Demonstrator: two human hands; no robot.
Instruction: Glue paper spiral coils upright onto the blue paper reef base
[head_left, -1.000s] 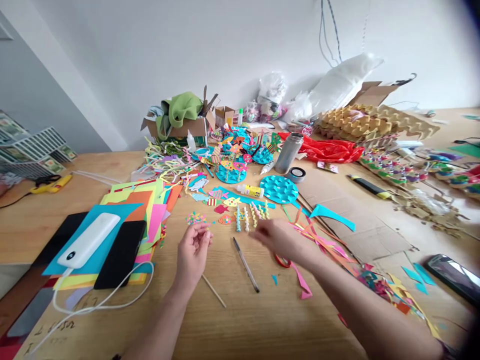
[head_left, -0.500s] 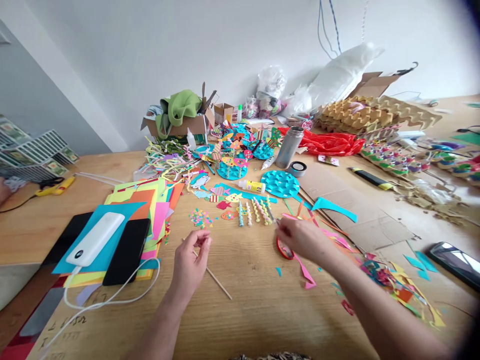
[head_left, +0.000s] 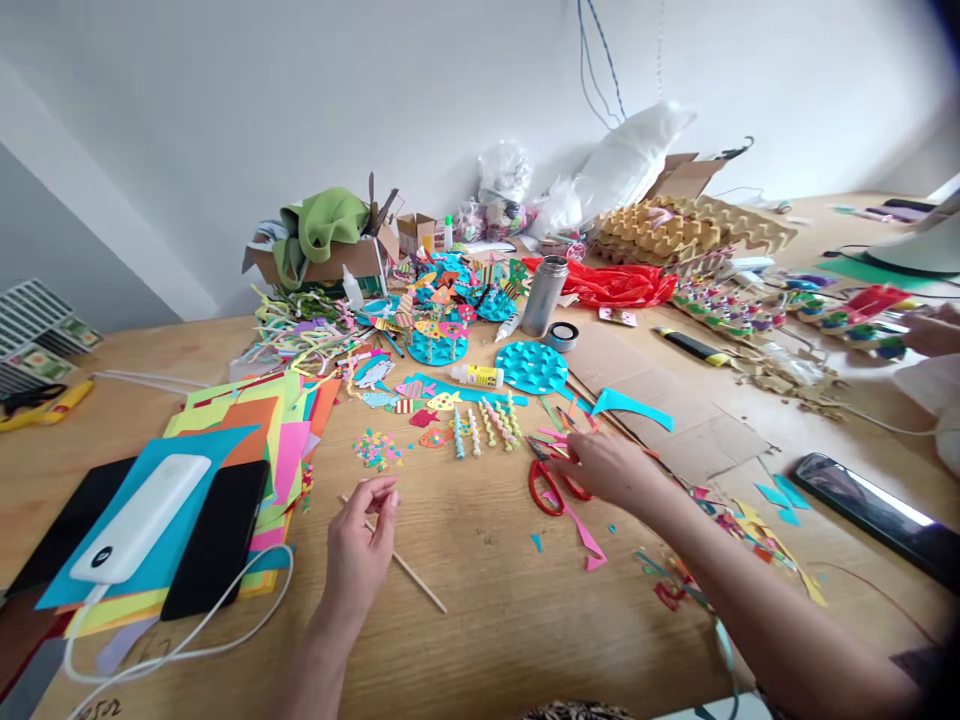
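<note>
My left hand (head_left: 358, 540) hovers just above the wooden table (head_left: 495, 620), thumb and forefinger pinched together; what they hold is too small to make out. A thin wooden stick (head_left: 409, 572) lies on the table right beside it. My right hand (head_left: 611, 470) reaches out over a pair of red-handled scissors (head_left: 546, 490), fingers curled on the handles among pink and orange paper strips (head_left: 585, 530). Just beyond the hands stand a row of small twisted paper spirals (head_left: 484, 425) and paper fish (head_left: 435, 405).
A stack of coloured paper (head_left: 262, 430) with a white power bank (head_left: 139, 520) and a black phone (head_left: 217, 540) lies at the left. At the back are teal discs (head_left: 531, 367), a glue stick (head_left: 476, 376) and a steel flask (head_left: 544, 296). Another phone (head_left: 877, 515) lies right; another person's hand (head_left: 930, 330) is at the far right.
My right hand has swept from the middle to the right, onto the red scissors. The pen that lay before me is gone from its spot. My left hand stays pinched.
</note>
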